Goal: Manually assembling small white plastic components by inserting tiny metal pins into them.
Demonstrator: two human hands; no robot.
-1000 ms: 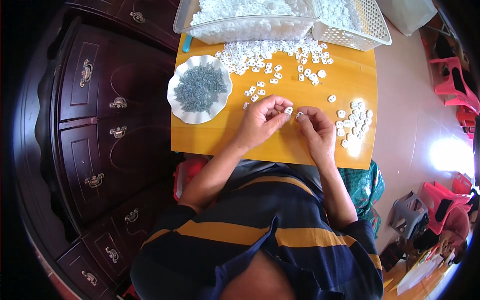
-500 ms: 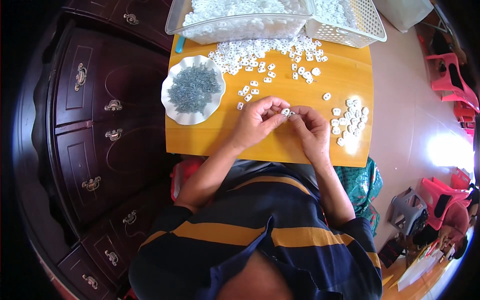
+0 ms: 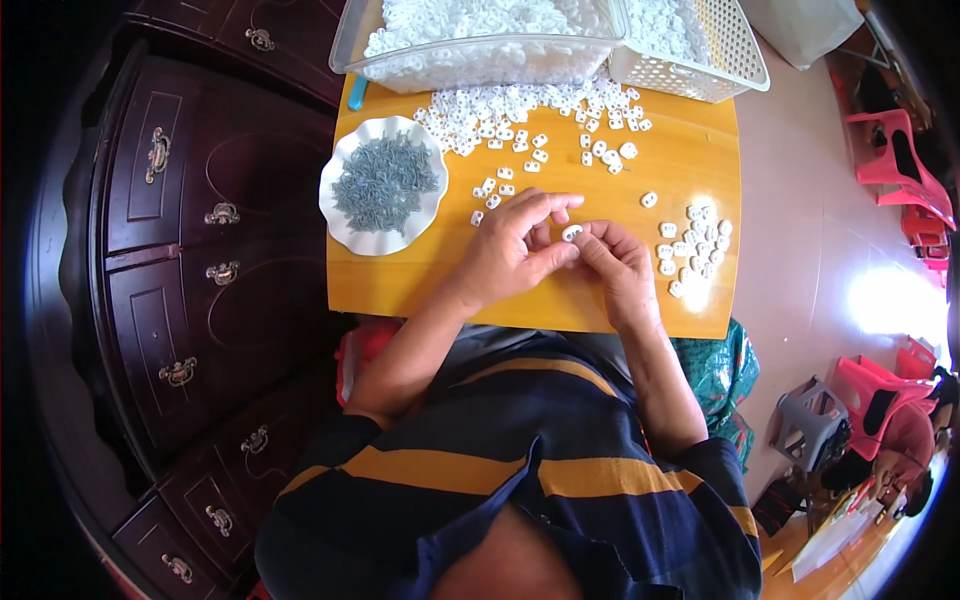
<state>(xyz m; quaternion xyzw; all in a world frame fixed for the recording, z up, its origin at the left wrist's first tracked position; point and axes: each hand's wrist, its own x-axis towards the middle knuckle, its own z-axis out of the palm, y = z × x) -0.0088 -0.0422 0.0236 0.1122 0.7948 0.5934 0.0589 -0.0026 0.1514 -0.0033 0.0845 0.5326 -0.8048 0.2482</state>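
A small white oval plastic piece with two holes (image 3: 572,233) is pinched between the thumb and index finger of my right hand (image 3: 622,268), above the near part of the table. Beside it, my left hand (image 3: 508,250) has its index finger lifted and stretched out, apart from its thumb. The left thumb tip rests close to the piece; whether it touches cannot be made out. To the left, a white scalloped bowl (image 3: 335,222) holds many thin grey-blue pins (image 3: 385,182). On the right lies a cluster of white oval pieces (image 3: 690,248).
A clear bin (image 3: 480,55) and a perforated white basket (image 3: 690,82), both full of white pieces, stand at the far edge. Loose white pieces (image 3: 490,112) spread across the wooden table (image 3: 430,285). Dark drawers (image 3: 220,200) are left; stools (image 3: 812,420) are right.
My left index finger has lifted away from the white piece, and its hand has opened. The piece stays in my right fingers and has turned slightly.
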